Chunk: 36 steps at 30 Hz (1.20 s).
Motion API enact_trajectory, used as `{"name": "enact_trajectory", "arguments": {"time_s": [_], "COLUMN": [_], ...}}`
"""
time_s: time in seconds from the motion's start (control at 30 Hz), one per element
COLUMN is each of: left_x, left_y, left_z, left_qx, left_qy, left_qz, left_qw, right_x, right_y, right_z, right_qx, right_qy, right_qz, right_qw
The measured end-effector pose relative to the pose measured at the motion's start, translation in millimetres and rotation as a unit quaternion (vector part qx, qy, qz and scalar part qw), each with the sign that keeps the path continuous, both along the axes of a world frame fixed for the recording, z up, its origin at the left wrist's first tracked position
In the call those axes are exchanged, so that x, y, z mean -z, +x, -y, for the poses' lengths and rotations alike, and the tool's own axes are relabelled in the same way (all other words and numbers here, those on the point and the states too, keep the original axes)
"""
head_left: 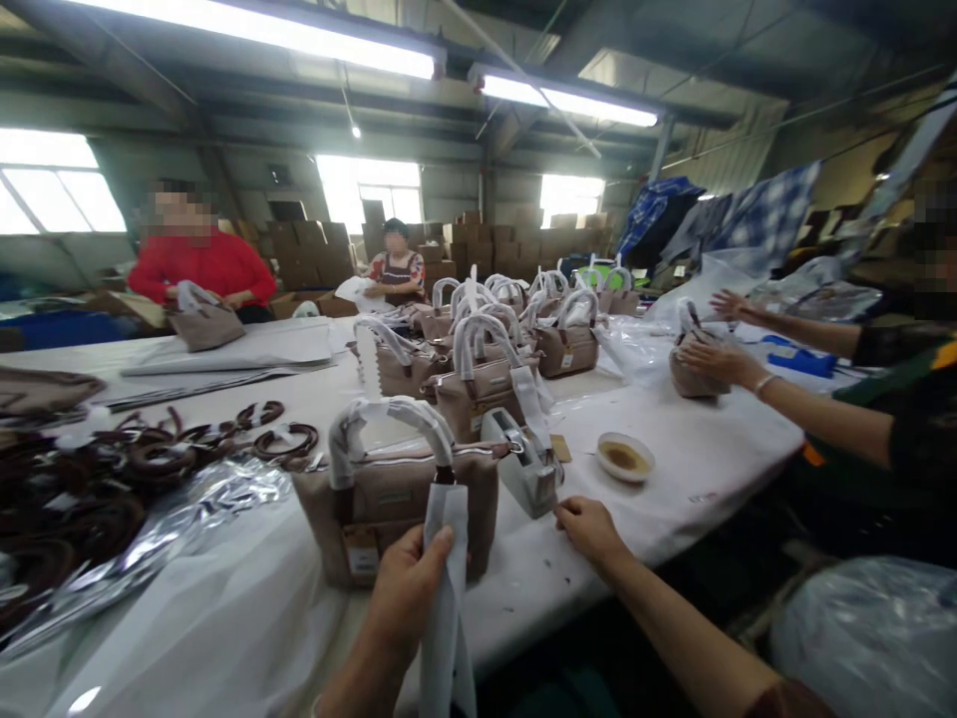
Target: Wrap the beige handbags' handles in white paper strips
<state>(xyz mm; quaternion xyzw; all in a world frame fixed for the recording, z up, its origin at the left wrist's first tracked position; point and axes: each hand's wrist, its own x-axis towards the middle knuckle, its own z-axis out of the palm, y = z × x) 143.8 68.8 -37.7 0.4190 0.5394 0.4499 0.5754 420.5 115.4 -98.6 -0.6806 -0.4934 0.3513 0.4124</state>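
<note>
A taupe handbag stands upright on the table in front of me, its handles wrapped in white padding and a label hanging on its front. My left hand grips a long white-wrapped strap in front of the bag, thumb across it; its lower end hangs below my hand. Just right of the bag is a grey tape dispenser. My right hand is closed in a pinch at the dispenser's near front edge; whatever lies between its fingertips is too small to make out.
Several similar handbags crowd behind. A shallow dish sits right of the dispenser. Coiled brown straps and clear plastic lie left. At right, a co-worker's hands touch another bag; two people work across the table.
</note>
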Motion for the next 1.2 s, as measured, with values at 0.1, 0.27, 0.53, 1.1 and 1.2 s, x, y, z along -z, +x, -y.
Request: {"name": "enact_trajectory", "arguments": {"time_s": [0.1, 0.27, 0.53, 1.1, 1.2], "left_x": [1.2, -3.5, -14.3, -6.8, -5.1], "left_y": [0, 0, 0, 4, 7], "left_z": [0, 3, 13, 16, 16], "left_qx": [0.002, -0.009, -0.054, -0.052, -0.048], "left_qy": [0.011, 0.071, 0.16, 0.185, 0.19], "left_qz": [-0.016, -0.085, -0.203, -0.244, -0.254], "left_qw": [1.0, 0.994, 0.965, 0.951, 0.947], "right_x": [-27.6, -91.5, -99.2, -95.3, -99.2], "right_y": [-17, -81, -136, -143, -145], "right_z": [23, 40, 19, 13, 14], "right_qx": [-0.119, -0.325, -0.271, -0.18, -0.168], "right_qy": [0.034, 0.11, 0.146, 0.078, 0.077], "right_qz": [-0.02, -0.055, 0.098, 0.155, 0.191], "right_qw": [0.992, 0.938, 0.947, 0.968, 0.964]}}
